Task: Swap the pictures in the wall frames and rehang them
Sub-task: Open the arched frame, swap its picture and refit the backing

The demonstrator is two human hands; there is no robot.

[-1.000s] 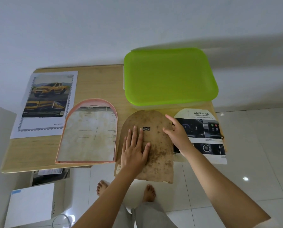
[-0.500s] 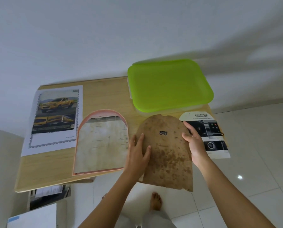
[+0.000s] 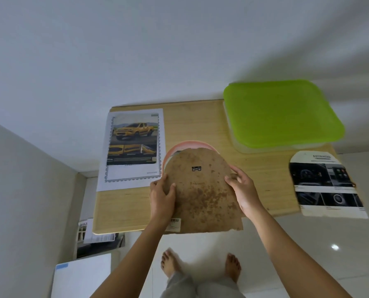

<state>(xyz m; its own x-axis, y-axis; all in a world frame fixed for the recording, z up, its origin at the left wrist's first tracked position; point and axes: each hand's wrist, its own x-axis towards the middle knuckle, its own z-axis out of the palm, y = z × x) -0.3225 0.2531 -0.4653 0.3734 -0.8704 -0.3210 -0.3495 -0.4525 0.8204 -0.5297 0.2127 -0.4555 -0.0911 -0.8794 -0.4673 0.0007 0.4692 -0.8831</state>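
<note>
Backboard (image 3: 202, 194), pinched at both side edges by our left hand (image 3: 161, 198) and right hand (image 3: 243, 190), lies squarely over the pink frame (image 3: 190, 145), arch toward the table's (image 3: 200, 121) far edge.

Left hand (image 3: 162, 196): is reaching forward on an extended bare arm, thumb lying over the left edge of the backing board (image 3: 202, 194), gripping it. Right hand (image 3: 244, 191): is mirroring, fingers curling round the right edge; both forearms angling inward

I see a brown backing board (image 3: 202, 194), dark-speckled, over a pink frame (image 3: 189, 145). Desk (image 3: 196, 123) is pale woodgrain: lime-green lid (image 3: 282, 114) at its far right corner, yellow-truck print (image 3: 134, 147), white-bordered, at its left edge.
</note>
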